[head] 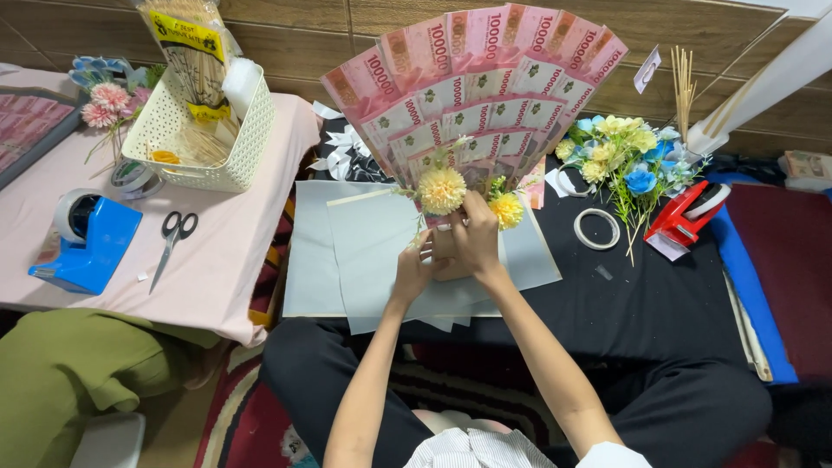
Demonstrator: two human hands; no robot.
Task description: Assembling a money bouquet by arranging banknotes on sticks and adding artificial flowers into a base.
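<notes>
Left hand (414, 270): we pinch a yellow pompom flower (442, 191) stem.
Right hand (475, 238): we grip the banknote fan (477, 87) base.
Beneath: grey paper sheets (364, 251) on our lap.

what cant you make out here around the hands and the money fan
All in the head view:
- Base of the banknote fan: hidden behind the right hand, left hand and yellow flowers.
- Scissors blades: too small to tell if closed.
- Basket contents: partly hidden by its wall.
- Framed piece: cut off by the left edge.
</notes>
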